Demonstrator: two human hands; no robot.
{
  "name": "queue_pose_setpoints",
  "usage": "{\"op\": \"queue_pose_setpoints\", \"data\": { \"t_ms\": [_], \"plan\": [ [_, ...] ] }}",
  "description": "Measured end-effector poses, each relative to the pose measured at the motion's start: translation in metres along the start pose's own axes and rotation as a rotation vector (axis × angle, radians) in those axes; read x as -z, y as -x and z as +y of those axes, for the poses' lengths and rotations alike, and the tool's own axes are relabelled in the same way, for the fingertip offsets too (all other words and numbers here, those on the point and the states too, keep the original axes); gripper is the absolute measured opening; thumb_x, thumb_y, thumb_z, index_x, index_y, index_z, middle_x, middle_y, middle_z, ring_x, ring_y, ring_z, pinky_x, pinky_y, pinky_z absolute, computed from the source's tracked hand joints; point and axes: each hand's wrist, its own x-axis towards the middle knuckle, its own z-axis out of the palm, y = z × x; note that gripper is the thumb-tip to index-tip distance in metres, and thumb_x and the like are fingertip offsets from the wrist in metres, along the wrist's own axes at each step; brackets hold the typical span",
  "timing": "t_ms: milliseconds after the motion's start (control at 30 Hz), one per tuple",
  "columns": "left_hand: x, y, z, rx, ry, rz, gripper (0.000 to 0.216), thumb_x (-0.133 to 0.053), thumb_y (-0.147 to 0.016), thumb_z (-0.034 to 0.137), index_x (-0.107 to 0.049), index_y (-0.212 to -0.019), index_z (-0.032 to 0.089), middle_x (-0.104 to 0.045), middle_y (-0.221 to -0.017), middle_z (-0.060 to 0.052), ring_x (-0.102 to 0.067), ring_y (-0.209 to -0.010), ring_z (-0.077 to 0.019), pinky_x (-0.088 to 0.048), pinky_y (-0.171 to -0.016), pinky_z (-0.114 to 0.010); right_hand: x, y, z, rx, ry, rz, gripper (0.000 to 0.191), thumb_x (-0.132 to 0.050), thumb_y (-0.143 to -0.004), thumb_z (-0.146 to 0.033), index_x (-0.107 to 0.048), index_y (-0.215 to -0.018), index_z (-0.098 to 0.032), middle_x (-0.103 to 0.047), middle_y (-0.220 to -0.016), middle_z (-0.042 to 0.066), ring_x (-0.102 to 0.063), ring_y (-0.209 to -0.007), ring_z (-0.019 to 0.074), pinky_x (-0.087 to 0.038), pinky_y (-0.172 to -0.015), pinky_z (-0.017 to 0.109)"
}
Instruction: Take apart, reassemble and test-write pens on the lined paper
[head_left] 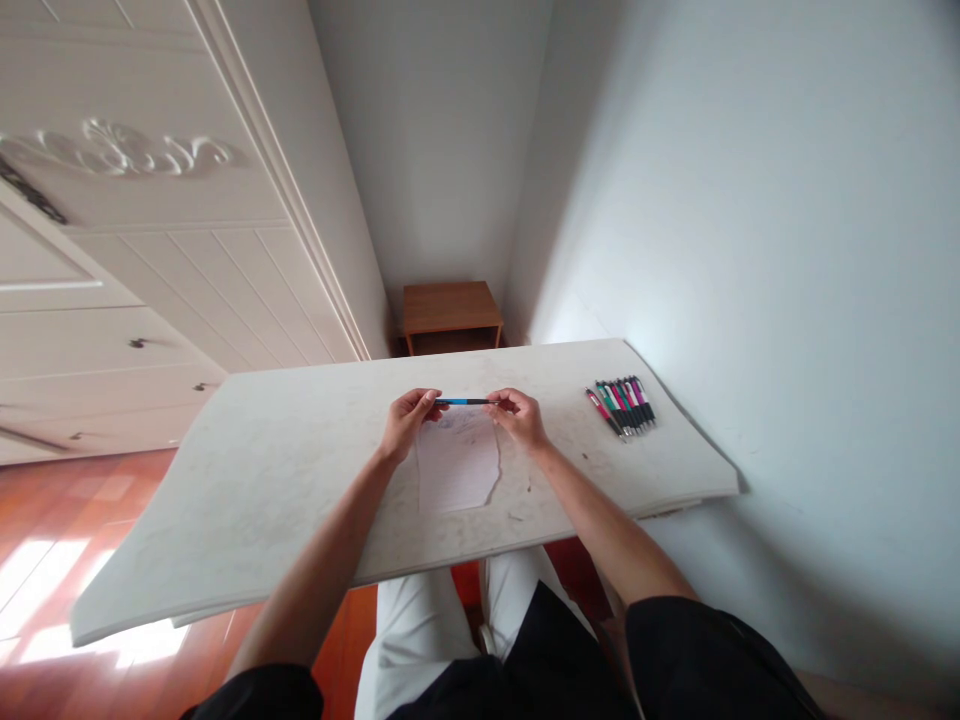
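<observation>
A blue and black pen (463, 402) lies level between my two hands, just above the far end of a sheet of paper. My left hand (412, 415) is closed on its left end with thumb and fingers. At the pen's right end, my right hand (519, 415) pinches the dark tip. The lined white paper (459, 475) has a torn right edge and some scribbles near its top. Off to the right, several pens (628, 403) in red, green, purple and black lie side by side, with a red pen (604, 412) at the left of the row.
The white table (300, 470) has smudges and small dark specks. A pale wall (787, 300) runs along its right side. White cabinets (187, 200) stand to the left, and a small brown wooden stand (450, 305) sits beyond the far edge.
</observation>
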Motion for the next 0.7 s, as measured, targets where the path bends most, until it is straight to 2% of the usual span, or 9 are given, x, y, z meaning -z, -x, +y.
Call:
{"op": "queue_pose_setpoints", "data": {
  "t_ms": [267, 533, 700],
  "plan": [
    [0.003, 0.000, 0.000, -0.048, -0.014, 0.027, 0.049, -0.081, -0.067, 0.051, -0.069, -0.093, 0.011, -0.071, -0.073, -0.006, -0.063, -0.060, -0.0131, -0.054, -0.064, -0.029, 0.001, -0.003, 0.002, -0.097, -0.013, -0.011, 0.042, -0.084, -0.058, -0.052, -0.071, -0.074, -0.015, -0.068, -0.059, 0.003, -0.058, -0.045, 0.0140, -0.046, -0.045, 0.025],
    [0.000, 0.002, 0.003, -0.113, -0.077, 0.024, 0.045, -0.082, -0.067, 0.045, -0.069, -0.094, 0.012, -0.072, -0.073, -0.005, -0.064, -0.064, -0.0144, -0.052, -0.068, -0.030, 0.002, -0.005, 0.008, -0.095, -0.029, 0.011, 0.042, -0.085, -0.056, -0.054, -0.070, -0.067, -0.016, -0.071, -0.063, 0.006, -0.065, -0.050, 0.0187, -0.052, -0.049, 0.029],
    [-0.001, 0.001, 0.002, -0.120, -0.075, 0.040, 0.046, -0.084, -0.065, 0.044, -0.068, -0.094, 0.012, -0.074, -0.080, -0.008, -0.065, -0.067, -0.0154, -0.054, -0.070, -0.031, 0.002, -0.005, 0.012, -0.081, -0.005, -0.008, 0.038, -0.083, -0.061, -0.052, -0.070, -0.070, -0.017, -0.073, -0.067, 0.007, -0.068, -0.055, 0.0211, -0.054, -0.053, 0.032]
  ]
}}
